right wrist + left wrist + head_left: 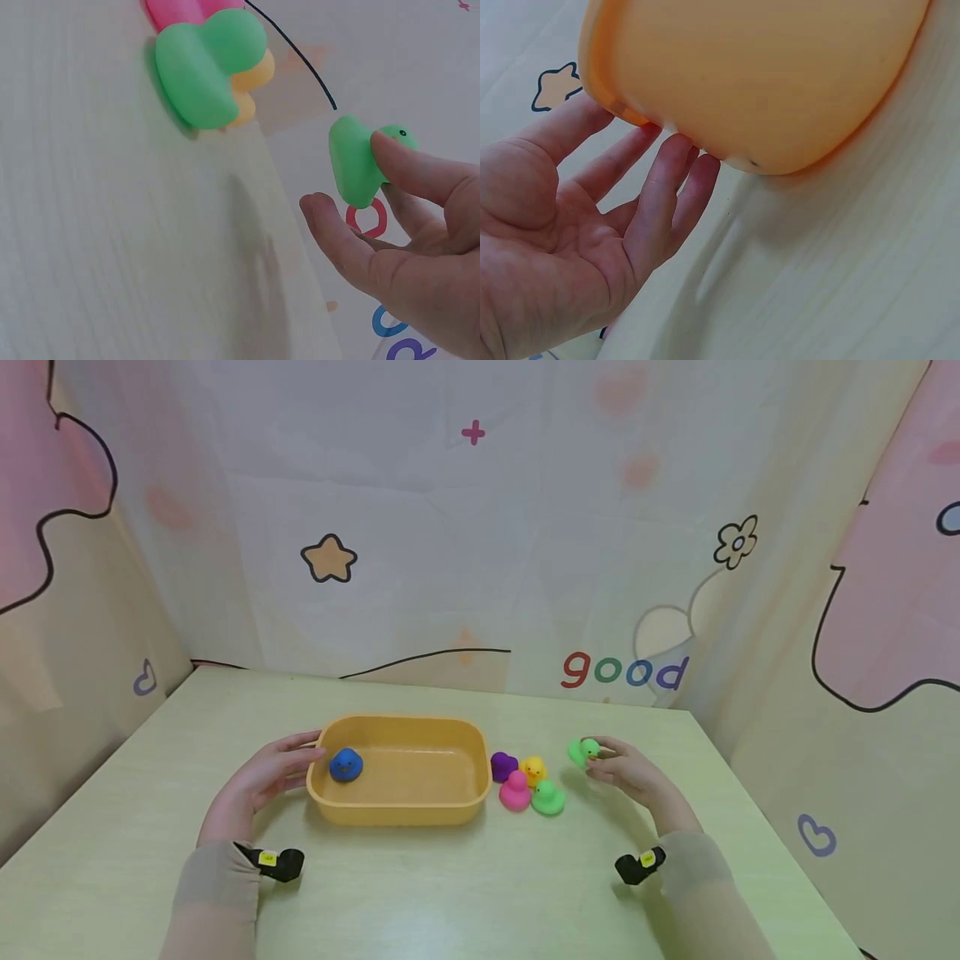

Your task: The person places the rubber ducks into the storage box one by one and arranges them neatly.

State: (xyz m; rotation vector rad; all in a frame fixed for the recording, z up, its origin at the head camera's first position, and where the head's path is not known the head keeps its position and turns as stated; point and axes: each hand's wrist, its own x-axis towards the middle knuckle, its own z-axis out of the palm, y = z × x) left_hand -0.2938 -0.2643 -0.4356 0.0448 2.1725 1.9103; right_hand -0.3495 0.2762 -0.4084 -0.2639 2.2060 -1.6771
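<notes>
A light-green rubber toy duck point(579, 754) is being pinched above the pale table point(450, 893) by the right hand point(624, 771); well leftward, a yellow oblong plastic tub point(397, 816), long axis crosswise, is being held by the left hand point(272, 768), fingers loosely bent.

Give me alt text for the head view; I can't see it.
The right hand holds a green duck above a pale table, right of a clustered purple toy, yellow duck, pink duck and second green duck. The left hand holds the left end of a yellow tray, which contains one blue duck.
</notes>
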